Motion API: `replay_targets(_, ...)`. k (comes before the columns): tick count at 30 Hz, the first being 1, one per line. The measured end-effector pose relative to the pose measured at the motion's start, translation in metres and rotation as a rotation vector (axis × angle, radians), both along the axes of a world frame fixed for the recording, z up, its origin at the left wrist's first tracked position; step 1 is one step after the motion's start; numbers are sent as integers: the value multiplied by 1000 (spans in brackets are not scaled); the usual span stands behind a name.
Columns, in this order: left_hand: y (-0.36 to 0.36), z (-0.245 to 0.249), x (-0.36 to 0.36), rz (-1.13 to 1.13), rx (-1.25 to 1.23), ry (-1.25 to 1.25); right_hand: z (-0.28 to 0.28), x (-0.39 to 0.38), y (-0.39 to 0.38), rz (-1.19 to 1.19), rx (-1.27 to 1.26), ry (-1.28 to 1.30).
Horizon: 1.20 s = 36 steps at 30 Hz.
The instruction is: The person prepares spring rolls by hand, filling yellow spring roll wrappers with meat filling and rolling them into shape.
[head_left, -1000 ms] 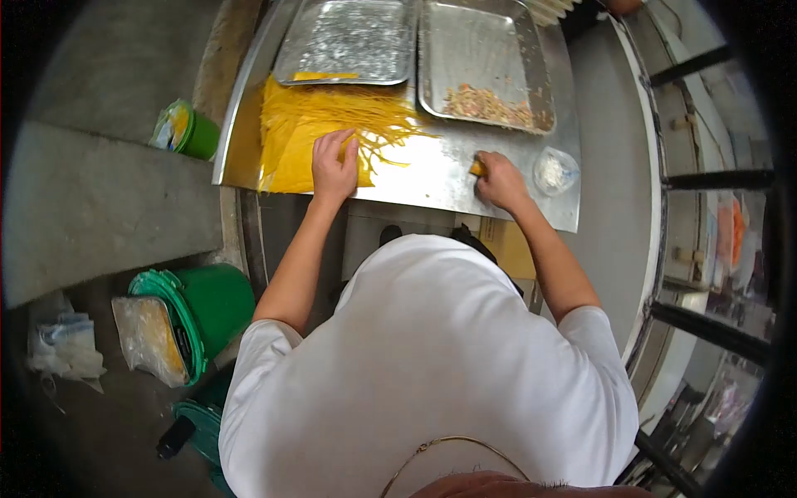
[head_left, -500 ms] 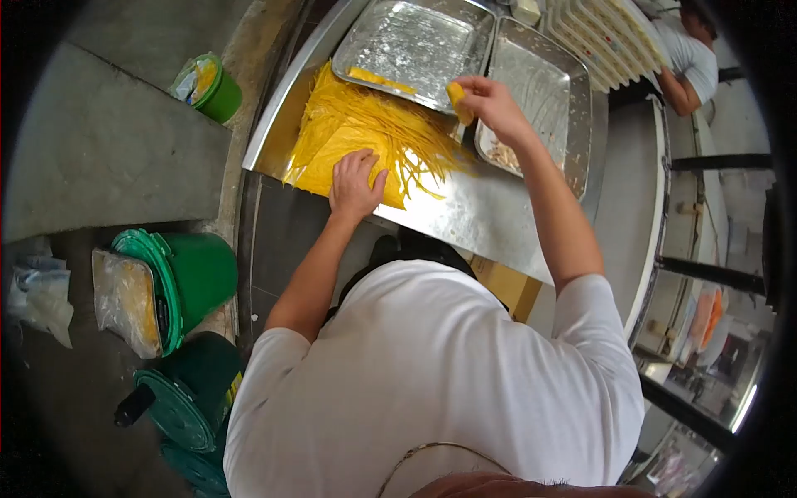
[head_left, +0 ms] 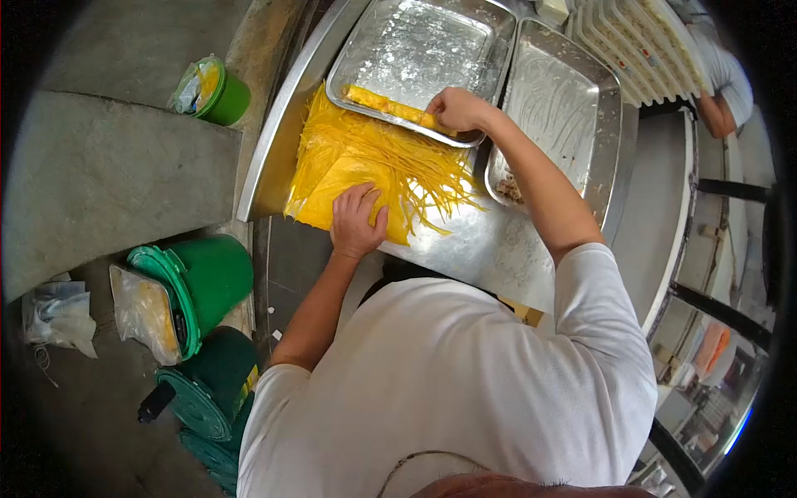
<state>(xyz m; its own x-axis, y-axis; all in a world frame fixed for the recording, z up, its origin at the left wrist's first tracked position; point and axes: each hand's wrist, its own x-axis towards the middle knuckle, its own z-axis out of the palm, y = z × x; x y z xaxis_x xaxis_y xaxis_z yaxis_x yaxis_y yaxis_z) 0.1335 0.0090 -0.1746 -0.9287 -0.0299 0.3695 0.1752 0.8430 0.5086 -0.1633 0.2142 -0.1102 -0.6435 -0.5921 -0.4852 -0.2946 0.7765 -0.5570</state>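
My left hand (head_left: 357, 222) lies flat with its fingers spread on a stack of thin yellow sheets (head_left: 328, 195), whose far edges hang out in loose strips. At the near edge of a metal tray (head_left: 398, 46), my right hand (head_left: 461, 110) has its fingers closed around a small yellow roll (head_left: 447, 129), partly hidden by the hand. Several more yellow rolls (head_left: 378, 101) form a row along that same edge inside the tray. A second metal tray (head_left: 610, 108), with a smeared bottom, stands to the right. Some light brown filling (head_left: 509, 191) sits in its near corner.
The steel counter (head_left: 473, 241) has a raised rim on the left. Stacked white trays (head_left: 639, 46) stand at the far right, beside another person's arm (head_left: 716, 114). Green buckets (head_left: 217, 278) and a smaller green bin (head_left: 228, 98) stand on the left.
My right hand has moved left and down with the yellow roll, from above the gap between the trays to the end of the row in the left tray. My left hand stays on the sheets.
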Motion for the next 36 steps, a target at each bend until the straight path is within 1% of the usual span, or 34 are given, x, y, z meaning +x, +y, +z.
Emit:
replay_targets(2, 0, 0, 1, 5, -12, -8, 8, 10, 1, 26, 9, 68)
replay_targets(3, 0, 1, 1, 14, -16, -15, 15, 11, 0, 35, 5, 61)
replay_targets(4, 0, 3, 1, 4, 0, 1, 20, 14, 2, -7, -28, 160)
replay_targets(6, -1, 3, 2, 5, 6, 11, 22, 20, 11, -54, -143, 353)
replay_targets(7, -2, 2, 2, 14, 87, 18, 32, 30, 12, -117, -242, 396)
replay_targets(8, -5, 1, 2, 22, 169, 29, 45, 41, 16, -162, -316, 371)
replay_targets(9, -9, 0, 0, 28, 164, 30, 60, 59, 19, -207, -386, 346)
replay_targets(10, -12, -2, -1, 85, 305, 46, 62, 78, 22, -204, -389, 345)
replay_targets(11, -15, -4, -2, 139, 449, 63, 63, 97, 26, -258, -443, 304)
replay_targets(12, -20, 0, -4, 139, 453, 65, 64, 117, 30, -312, -495, 262)
replay_targets(13, -28, 9, -5, 138, 326, 25, 65, 140, 32, -312, -489, 264)
replay_targets(14, -34, 19, -3, 137, 198, -14, 66, 164, 33, -305, -419, 202)
replay_targets(15, -38, 27, 2, 136, 203, -9, 65, 185, 34, -298, -349, 143)
replay_targets(16, -42, 33, 5, -27, 181, -121, 63, 204, 34, -298, -348, 151)
replay_targets(17, -44, 37, 9, -193, 157, -231, 58, 222, 36, -282, -308, 82)
replay_targets(18, -44, 36, 15, -233, 87, -297, 51, 238, 37, -266, -268, 12)
replay_targets(19, -46, 29, 17, -239, 89, -290, 41, 253, 40, -270, -264, 20)
replay_targets(20, -48, 23, 17, -246, 76, -294, 29, 267, 42, -296, -334, 22)
replay_targets(21, -49, 22, 17, -254, 63, -299, 29, 279, 42, -322, -404, 24)
replay_targets(23, -54, 22, 18, -262, 103, -264, 31, 294, 42, -344, -378, 27)
replay_targets(25, -61, 23, 22, -266, 143, -229, 28, 305, 39, -382, -432, 60)
replay_targets(26, -64, 23, 25, -242, 85, -219, 27, 308, 36, -384, -430, 67)
replay_targets(27, -67, 23, 28, -220, 28, -212, 27, 309, 29, -362, -388, 105)
replay_targets(29, -67, 17, 30, -228, 48, -164, 24, 306, 13, -343, -342, 147)
replay_targets(31, -68, 14, 26, -231, 65, -162, 10, 297, -7, -206, -341, 274)
replay_targets(32, -68, 14, 24, -228, 68, -155, 4, 292, -18, -201, -339, 280)
replay_targets(34, -69, 13, 20, -278, -39, -139, -6, 286, -42, -65, -316, 457)
replay_targets(35, -70, 12, 17, -266, -38, -136, -7, 284, -51, -53, -318, 460)
replay_targets(36, -69, 12, 15, -260, -26, -129, -9, 284, -59, 25, -234, 538)
